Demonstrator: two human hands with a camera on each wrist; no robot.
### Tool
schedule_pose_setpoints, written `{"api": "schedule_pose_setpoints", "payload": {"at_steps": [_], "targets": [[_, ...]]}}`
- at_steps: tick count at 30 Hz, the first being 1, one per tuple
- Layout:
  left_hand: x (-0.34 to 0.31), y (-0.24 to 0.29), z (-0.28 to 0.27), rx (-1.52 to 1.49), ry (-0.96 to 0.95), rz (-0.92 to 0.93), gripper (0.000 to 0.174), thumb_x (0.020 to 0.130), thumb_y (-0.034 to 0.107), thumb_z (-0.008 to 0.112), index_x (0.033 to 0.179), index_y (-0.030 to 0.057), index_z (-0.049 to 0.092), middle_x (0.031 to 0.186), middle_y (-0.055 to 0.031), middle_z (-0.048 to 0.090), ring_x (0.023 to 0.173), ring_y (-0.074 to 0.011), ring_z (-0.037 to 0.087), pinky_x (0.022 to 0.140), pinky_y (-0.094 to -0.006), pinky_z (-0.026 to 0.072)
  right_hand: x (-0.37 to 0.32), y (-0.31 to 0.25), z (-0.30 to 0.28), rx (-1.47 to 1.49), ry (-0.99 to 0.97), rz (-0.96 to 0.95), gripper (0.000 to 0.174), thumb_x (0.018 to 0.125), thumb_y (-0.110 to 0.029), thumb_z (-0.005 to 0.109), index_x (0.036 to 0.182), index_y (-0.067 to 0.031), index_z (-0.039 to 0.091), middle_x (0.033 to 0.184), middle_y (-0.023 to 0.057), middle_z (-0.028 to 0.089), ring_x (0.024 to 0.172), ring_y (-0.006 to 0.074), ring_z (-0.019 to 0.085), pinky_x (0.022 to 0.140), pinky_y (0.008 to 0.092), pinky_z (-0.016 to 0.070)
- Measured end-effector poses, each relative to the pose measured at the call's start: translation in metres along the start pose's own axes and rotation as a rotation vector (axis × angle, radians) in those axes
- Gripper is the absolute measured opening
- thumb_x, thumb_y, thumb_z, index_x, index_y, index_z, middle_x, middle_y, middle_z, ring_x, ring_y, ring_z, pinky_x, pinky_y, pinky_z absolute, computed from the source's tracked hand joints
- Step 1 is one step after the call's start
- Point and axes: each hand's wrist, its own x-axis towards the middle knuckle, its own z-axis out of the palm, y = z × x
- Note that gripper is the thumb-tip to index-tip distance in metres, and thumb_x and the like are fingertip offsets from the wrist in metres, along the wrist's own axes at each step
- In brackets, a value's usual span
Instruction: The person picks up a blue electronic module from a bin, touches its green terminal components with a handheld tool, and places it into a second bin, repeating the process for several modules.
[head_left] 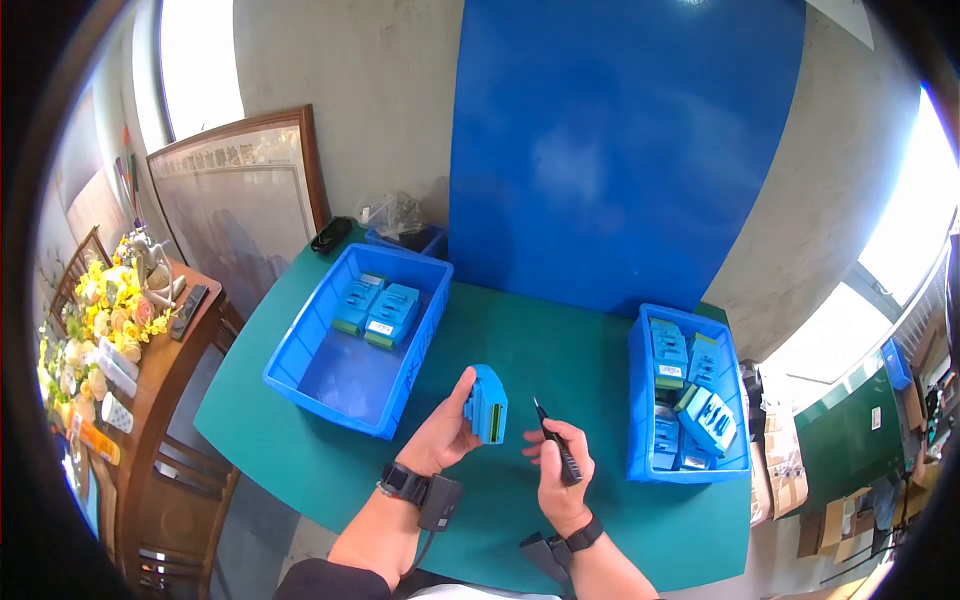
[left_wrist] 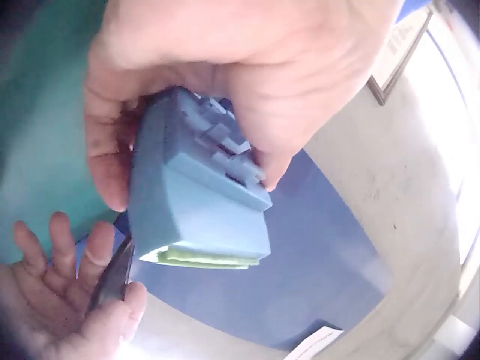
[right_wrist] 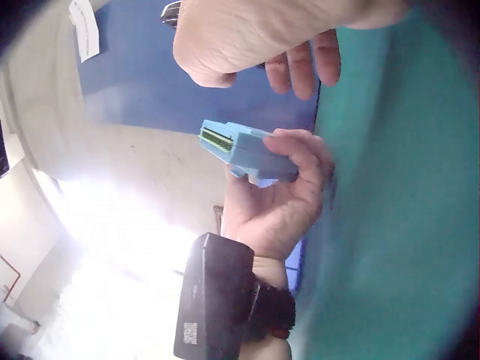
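Observation:
My left hand [head_left: 440, 436] holds a light-blue plastic module [head_left: 482, 402] above the table, thumb on one side and fingers on the other. Slots and raised tabs run along one face, and a green connector strip [left_wrist: 202, 259] shows at its end in the left wrist view. To the right of it, my right hand [head_left: 554, 490] grips a slim black pen-shaped tool [head_left: 569, 466] with a pointed tip. Its tip points up toward the module, apart from it in the head view. Some fingers of the right hand stand extended off the tool.
A blue bin [head_left: 290, 385] at left holds two similar modules [head_left: 393, 312]. Another blue bin [head_left: 640, 455] at right contains several, one tilted on top [head_left: 712, 420]. Both stand on the green table [head_left: 480, 530]. A blue panel [head_left: 620, 150] rises behind; a black object [head_left: 331, 235] lies at the back corner.

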Motion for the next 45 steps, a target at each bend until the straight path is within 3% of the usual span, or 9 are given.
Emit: {"api": "schedule_pose_setpoints", "payload": {"at_steps": [3,9,12,15,19,22,30,39,45], "targets": [[-0.007,0.003,0.007,0.048,0.052,0.021,0.047,0.087,0.056,0.060,0.102,0.0109,0.062,0.089,-0.0050,0.067,0.079,-0.0198,0.067,0.069,-0.0360,0.0573,0.000,-0.009,-0.001,0.054,-0.007,0.006,0.045,0.097,-0.036,0.043,0.121,0.0015,0.045,0.090,0.0155,0.064,0.072,0.0203,0.063,0.064,0.0297,0.0511],[-0.008,0.003,0.009,0.225,0.042,0.131,0.059,0.088,0.053,0.061,0.115,0.0031,0.049,0.101,-0.0054,0.060,0.092,-0.0147,0.062,0.076,-0.0366,0.0559,-0.016,-0.009,-0.001,0.132,-0.009,-0.162,0.035,0.093,-0.028,0.055,0.107,0.0033,0.049,0.086,0.0158,0.065,0.071,0.0187,0.066,0.065,0.0296,0.0530],[-0.009,0.003,0.007,0.187,-0.024,0.119,0.062,0.088,0.051,0.063,0.117,-0.0004,0.046,0.102,-0.0078,0.059,0.091,-0.0163,0.063,0.073,-0.0362,0.0574,-0.021,-0.008,-0.002,-0.032,-0.054,-0.218,0.035,0.093,-0.032,0.055,0.105,-0.0005,0.045,0.083,0.0160,0.065,0.067,0.0185,0.064,0.058,0.0263,0.0495],[-0.009,0.003,0.006,0.218,0.008,0.127,0.062,0.088,0.051,0.063,0.118,-0.0009,0.045,0.104,-0.0087,0.059,0.089,-0.0166,0.064,0.072,-0.0357,0.0576,-0.020,-0.007,-0.001,-0.030,-0.033,-0.326,0.030,0.092,-0.023,0.059,0.104,0.0004,0.045,0.083,0.0167,0.066,0.065,0.0190,0.065,0.057,0.0261,0.0510],[-0.007,0.003,0.005,0.222,-0.001,0.123,0.063,0.087,0.051,0.063,0.117,-0.0012,0.045,0.104,-0.0093,0.059,0.090,-0.0174,0.064,0.073,-0.0358,0.0581,-0.020,-0.005,-0.003,-0.077,-0.075,-0.328,0.027,0.091,-0.019,0.059,0.104,0.0011,0.046,0.084,0.0177,0.067,0.066,0.0188,0.066,0.060,0.0277,0.0531],[-0.011,0.004,0.012,0.228,0.011,0.142,0.062,0.087,0.050,0.063,0.117,-0.0013,0.045,0.104,-0.0096,0.059,0.091,-0.0180,0.064,0.073,-0.0368,0.0583,-0.017,-0.006,0.002,-0.074,-0.050,-0.298,0.020,0.083,-0.006,0.062,0.098,0.0006,0.052,0.082,0.0153,0.069,0.064,0.0187,0.068,0.058,0.0276,0.0547],[-0.007,0.003,0.004,0.083,0.014,0.187,0.050,0.087,0.049,0.064,0.111,0.0072,0.052,0.101,-0.0057,0.061,0.089,-0.0153,0.065,0.072,-0.0356,0.0586,-0.013,-0.012,-0.002,-0.202,-0.109,-0.387,0.016,0.082,-0.006,0.061,0.094,-0.0006,0.054,0.070,0.0095,0.068,0.059,0.0187,0.067,0.054,0.0270,0.0528],[-0.009,0.005,0.002,-0.171,-0.015,0.111,0.049,0.083,0.046,0.061,0.111,0.0049,0.056,0.101,-0.0166,0.062,0.083,-0.0336,0.064,0.076,-0.0487,0.0552,-0.017,-0.013,-0.001,-0.093,-0.029,-0.408,0.017,0.081,-0.013,0.063,0.091,-0.0009,0.056,0.075,0.0115,0.069,0.060,0.0202,0.067,0.053,0.0279,0.0522],[-0.008,0.002,0.002,-0.123,-0.176,0.113,0.051,0.087,0.049,0.051,0.114,0.0056,0.055,0.104,-0.0185,0.062,0.085,-0.0331,0.064,0.073,-0.0462,0.0544,-0.014,-0.019,-0.003,-0.218,-0.154,-0.545,0.020,0.084,-0.018,0.063,0.095,-0.0016,0.059,0.083,0.0151,0.068,0.062,0.0212,0.068,0.054,0.0278,0.0535]]}}
